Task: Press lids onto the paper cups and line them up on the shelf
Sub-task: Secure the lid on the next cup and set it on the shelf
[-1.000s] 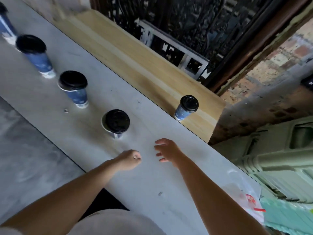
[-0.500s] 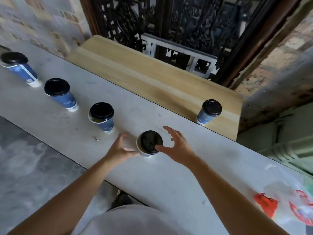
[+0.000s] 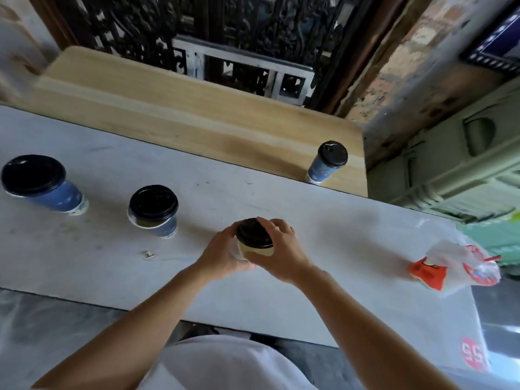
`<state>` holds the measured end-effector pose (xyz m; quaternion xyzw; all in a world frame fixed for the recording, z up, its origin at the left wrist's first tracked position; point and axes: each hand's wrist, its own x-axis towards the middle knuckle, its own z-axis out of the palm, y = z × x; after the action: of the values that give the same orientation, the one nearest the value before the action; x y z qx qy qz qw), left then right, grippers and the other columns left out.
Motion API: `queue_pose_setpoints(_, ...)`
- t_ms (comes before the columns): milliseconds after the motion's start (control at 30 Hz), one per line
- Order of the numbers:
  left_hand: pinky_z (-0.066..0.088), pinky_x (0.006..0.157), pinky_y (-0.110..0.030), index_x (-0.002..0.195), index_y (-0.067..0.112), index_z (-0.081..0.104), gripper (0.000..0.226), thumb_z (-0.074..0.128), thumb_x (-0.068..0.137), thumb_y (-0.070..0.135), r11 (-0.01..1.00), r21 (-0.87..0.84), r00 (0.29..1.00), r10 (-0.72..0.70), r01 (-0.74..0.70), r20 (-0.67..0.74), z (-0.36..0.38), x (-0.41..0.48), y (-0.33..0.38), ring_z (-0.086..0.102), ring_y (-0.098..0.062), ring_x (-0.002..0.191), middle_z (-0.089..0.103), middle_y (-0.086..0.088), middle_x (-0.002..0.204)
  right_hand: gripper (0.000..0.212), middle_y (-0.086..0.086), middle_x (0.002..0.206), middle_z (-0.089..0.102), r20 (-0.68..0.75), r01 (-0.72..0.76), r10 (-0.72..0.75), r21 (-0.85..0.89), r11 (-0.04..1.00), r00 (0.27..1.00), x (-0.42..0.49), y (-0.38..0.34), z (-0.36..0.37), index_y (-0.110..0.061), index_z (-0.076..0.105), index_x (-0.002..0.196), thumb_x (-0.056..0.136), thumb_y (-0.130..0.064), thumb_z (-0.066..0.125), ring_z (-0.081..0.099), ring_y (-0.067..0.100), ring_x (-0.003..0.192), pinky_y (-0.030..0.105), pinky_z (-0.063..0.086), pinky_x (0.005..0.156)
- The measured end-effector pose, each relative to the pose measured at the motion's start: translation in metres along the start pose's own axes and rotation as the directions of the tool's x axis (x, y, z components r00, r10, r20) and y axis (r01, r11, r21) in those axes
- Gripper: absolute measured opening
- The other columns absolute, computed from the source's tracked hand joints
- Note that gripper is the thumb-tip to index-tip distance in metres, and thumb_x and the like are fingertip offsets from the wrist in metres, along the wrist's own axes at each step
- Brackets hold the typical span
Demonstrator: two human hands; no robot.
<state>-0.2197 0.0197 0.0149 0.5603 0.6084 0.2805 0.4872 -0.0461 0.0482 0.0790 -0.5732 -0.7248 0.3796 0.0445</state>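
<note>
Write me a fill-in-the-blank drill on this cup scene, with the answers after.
Only ____ lidded cup stands on the wooden shelf.
The left hand and right hand grip one cup, whose lid is ____.
To that cup's left, ____ more cups stand on the white counter.
The plastic bag lies to the held cup's ____.
Missing words: one; black; two; right.

Legible marks, one entry only:
- Red round sticker [image 3: 474, 357], lower right of the frame at the end of the table [image 3: 337, 235]: two white characters, read as "99" or "66"; cannot tell which.
- Plastic bag [image 3: 461, 266], right edge: red print, blurred, unreadable.
- Blue sign [image 3: 495, 43], upper right: white marks, unreadable.
- Paper cups [image 3: 63, 197]: no legible text.
</note>
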Motion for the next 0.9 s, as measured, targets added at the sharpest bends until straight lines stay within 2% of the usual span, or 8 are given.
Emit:
queue_pose_setpoints(100,0.055,0.078,-0.017,0.112,0.057,0.051,0.072,0.091,0.053,0.042,0.999,-0.035,1.000,-0.005,0.005,-0.004,0.005,-0.001,-0.003,0.066,0.009,0.097,0.067,0.034,0.107,0.076,-0.003,0.144,0.047,-0.038,-0.029,0.030,0.023,0.999,0.999,0.000,-0.003,0.000,-0.033,0.048,0.147,0.080,-0.054,0.075,0.035,0.023,0.133,0.026,0.032,0.106)
queue_pose_setpoints(267,0.050,0.080,-0.009,0.118,0.053,0.047,0.080,0.092,0.053,0.040,0.992,-0.127,0.998,-0.003,-0.005,-0.059,0.015,-0.005,-0.006,0.065,0.007,0.103,0.066,0.031,0.113,0.071,-0.005,0.142,0.052,-0.066,-0.031,0.033,0.027,0.999,0.997,0.002,-0.005,0.001,-0.034,0.054,0.141,0.076,-0.047,0.080,0.040,0.025,0.132,0.025,0.030,0.100)
queue_pose_setpoints(367,0.046,0.079,-0.003,0.118,0.059,0.045,0.083,0.091,0.051,0.040,0.990,-0.141,0.999,-0.002,-0.005,-0.050,0.017,-0.006,-0.005,0.062,0.012,0.104,0.064,0.035,0.114,0.082,-0.004,0.145,0.052,-0.082,-0.061,0.062,0.020,0.998,0.995,0.002,-0.006,0.003,-0.030,0.050,0.145,0.072,-0.048,0.083,0.039,0.023,0.134,0.025,0.031,0.099)
queue_pose_setpoints(533,0.055,0.076,-0.025,0.109,0.034,0.063,0.065,0.094,0.052,0.028,0.993,-0.117,0.999,0.026,-0.031,-0.045,0.019,-0.002,-0.006,0.071,-0.007,0.092,0.074,0.008,0.103,0.090,-0.003,0.143,0.058,-0.218,-0.153,0.204,0.231,0.961,0.954,0.000,-0.010,-0.006,-0.027,0.047,0.149,0.070,-0.048,0.087,0.051,0.020,0.132,0.028,0.040,0.105)
queue_pose_setpoints(633,0.053,0.077,-0.019,0.112,0.033,0.059,0.075,0.096,0.046,0.030,0.995,-0.094,0.996,0.011,-0.019,-0.091,0.021,-0.005,-0.007,0.067,-0.006,0.095,0.068,0.006,0.110,0.085,-0.006,0.136,0.062,-0.266,-0.132,0.255,0.406,0.904,0.930,-0.007,-0.010,-0.017,-0.033,0.048,0.147,0.073,-0.042,0.088,0.059,0.018,0.125,0.037,0.049,0.106)
queue_pose_setpoints(700,0.055,0.083,-0.026,0.118,0.028,0.060,0.080,0.097,0.047,0.029,0.996,-0.085,0.994,0.012,-0.021,-0.108,0.024,-0.007,-0.008,0.066,-0.011,0.101,0.066,0.004,0.115,0.084,-0.007,0.134,0.063,-0.297,-0.072,0.240,0.482,0.873,0.924,-0.016,-0.011,-0.021,-0.034,0.047,0.147,0.074,-0.037,0.089,0.065,0.021,0.119,0.044,0.053,0.102)
queue_pose_setpoints(800,0.056,0.088,-0.045,0.120,0.022,0.062,0.079,0.095,0.049,0.028,0.995,-0.098,0.993,-0.006,-0.006,-0.120,0.028,-0.006,-0.009,0.066,-0.023,0.106,0.067,-0.003,0.116,0.084,-0.006,0.137,0.062,-0.404,0.061,0.126,0.420,0.905,0.906,-0.032,-0.013,-0.014,-0.027,0.049,0.147,0.073,-0.040,0.087,0.062,0.021,0.121,0.040,0.055,0.098)
queue_pose_setpoints(900,0.054,0.092,-0.049,0.125,0.024,0.060,0.078,0.093,0.054,0.025,0.993,-0.115,0.995,-0.026,0.015,-0.097,0.033,-0.007,-0.008,0.063,-0.027,0.113,0.067,-0.003,0.120,0.089,-0.006,0.145,0.056,-0.446,0.109,0.021,0.263,0.959,0.895,-0.043,-0.011,0.004,-0.020,0.048,0.149,0.072,-0.045,0.082,0.051,0.015,0.131,0.028,0.046,0.105)
